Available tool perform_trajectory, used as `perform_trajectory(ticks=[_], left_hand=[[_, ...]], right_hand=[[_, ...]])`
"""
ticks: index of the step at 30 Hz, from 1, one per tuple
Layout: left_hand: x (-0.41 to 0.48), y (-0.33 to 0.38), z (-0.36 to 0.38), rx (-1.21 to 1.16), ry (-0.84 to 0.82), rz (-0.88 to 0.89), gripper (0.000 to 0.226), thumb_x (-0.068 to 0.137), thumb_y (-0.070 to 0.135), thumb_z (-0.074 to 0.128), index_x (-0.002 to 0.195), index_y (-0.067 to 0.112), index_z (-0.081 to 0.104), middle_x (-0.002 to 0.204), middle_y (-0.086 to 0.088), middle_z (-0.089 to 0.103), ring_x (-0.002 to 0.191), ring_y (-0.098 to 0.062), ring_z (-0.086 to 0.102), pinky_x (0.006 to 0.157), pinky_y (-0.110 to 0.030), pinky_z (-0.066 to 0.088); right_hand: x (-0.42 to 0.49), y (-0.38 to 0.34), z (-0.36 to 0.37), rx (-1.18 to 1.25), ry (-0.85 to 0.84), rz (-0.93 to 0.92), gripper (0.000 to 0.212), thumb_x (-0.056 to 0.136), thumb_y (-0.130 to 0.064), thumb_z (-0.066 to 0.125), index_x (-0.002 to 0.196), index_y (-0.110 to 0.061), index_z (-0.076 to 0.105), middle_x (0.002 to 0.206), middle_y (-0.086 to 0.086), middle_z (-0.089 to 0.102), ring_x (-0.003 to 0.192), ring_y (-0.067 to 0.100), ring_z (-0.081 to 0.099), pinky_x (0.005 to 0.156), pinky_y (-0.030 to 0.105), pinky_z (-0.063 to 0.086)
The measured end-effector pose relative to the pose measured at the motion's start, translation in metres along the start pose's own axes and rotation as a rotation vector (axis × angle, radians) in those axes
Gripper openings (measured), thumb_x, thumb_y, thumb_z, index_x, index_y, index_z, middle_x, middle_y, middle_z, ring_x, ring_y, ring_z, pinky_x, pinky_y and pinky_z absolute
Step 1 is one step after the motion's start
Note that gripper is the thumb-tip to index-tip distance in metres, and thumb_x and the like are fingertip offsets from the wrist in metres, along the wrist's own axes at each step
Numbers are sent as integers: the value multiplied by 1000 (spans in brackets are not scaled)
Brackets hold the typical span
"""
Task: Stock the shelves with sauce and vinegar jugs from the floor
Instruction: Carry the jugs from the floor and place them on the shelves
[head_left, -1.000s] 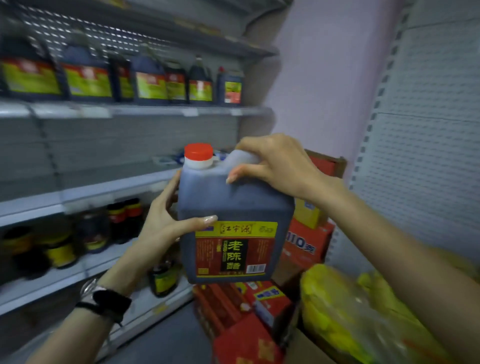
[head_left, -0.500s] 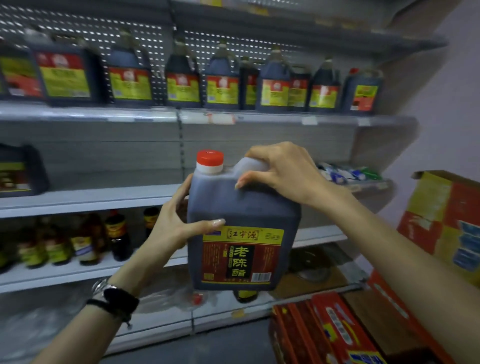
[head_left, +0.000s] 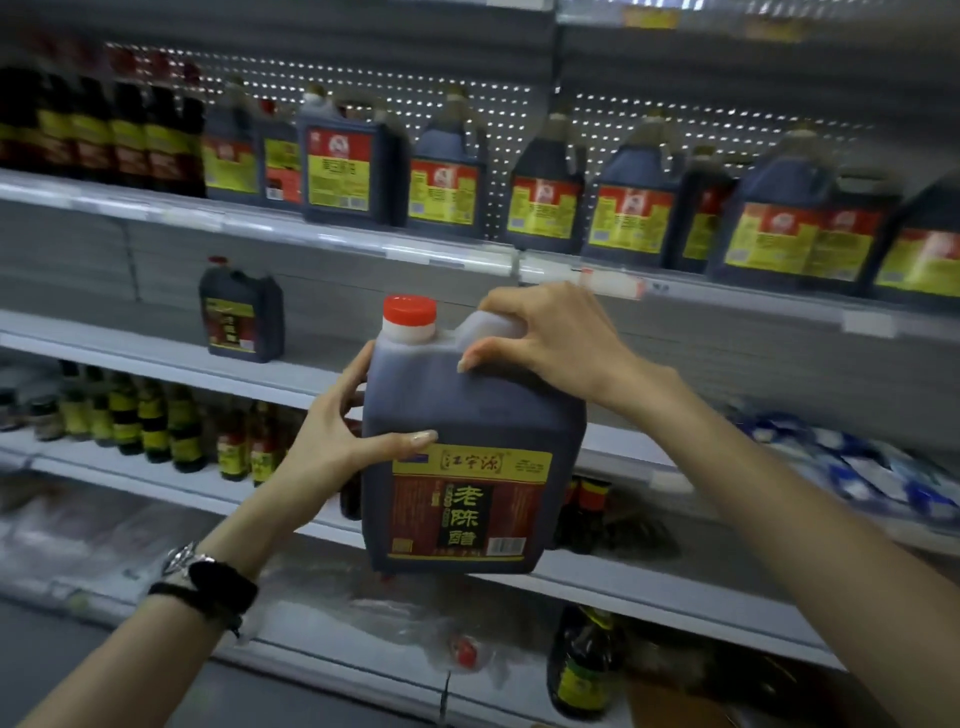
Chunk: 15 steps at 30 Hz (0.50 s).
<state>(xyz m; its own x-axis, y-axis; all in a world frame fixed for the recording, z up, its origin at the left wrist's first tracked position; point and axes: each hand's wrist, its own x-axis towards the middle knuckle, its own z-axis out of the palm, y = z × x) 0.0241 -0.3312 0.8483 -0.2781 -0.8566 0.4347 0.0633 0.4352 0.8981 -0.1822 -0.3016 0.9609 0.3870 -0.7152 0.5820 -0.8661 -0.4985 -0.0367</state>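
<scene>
The jug (head_left: 475, 421) has moved left along the shelves (head_left: 156, 353), upright, cap (head_left: 409, 317) up, label (head_left: 467, 499) facing the person. Right hand (head_left: 550, 343) grips its handle (head_left: 491, 326); left hand (head_left: 337, 441) clasps its side.

Jug: dark vinegar jug (head_left: 470, 467), red cap, frame centre, upright.
Right hand (head_left: 545, 338): grips its handle.
Left hand (head_left: 332, 441): holds its side.
Shelves (head_left: 156, 353): behind.

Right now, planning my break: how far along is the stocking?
Done: upper shelf lined with jugs, one vinegar jug on the middle shelf. In hand: a matching jug, gripped by left hand and right hand. Left: shelving it; floor stock unseen.
</scene>
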Motion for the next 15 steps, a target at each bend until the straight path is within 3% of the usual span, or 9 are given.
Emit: perform_trajectory(ticks=[4,12,15], left_hand=[[15,-18,-26,60,66,-1,117,32,66,84,137,36,43,117,4,65,106,-11,63,73,-28,57],[58,-54,-102,100,103,10,116,31,68,84,134,33,46,111,2,67,100,-11,66,69,-24,56],[79,-70,-142,113,85,13,121,31,67,84,139,33,41,119,3,63,110,-13,61,78,-26,55]], right_hand=[[35,6,30,47,-47,-47,44,71,-62,66,84,-20,65,65,-12,55,61,7,46,55,21,29],[110,-5,95,38,-73,-72,43,74,-60,65,89,-20,66,73,-8,59,68,10,50,58,12,29],[139,-16,122,45,-56,-49,42,74,-60,65,88,-20,65,71,-9,58,67,9,48,59,14,31]])
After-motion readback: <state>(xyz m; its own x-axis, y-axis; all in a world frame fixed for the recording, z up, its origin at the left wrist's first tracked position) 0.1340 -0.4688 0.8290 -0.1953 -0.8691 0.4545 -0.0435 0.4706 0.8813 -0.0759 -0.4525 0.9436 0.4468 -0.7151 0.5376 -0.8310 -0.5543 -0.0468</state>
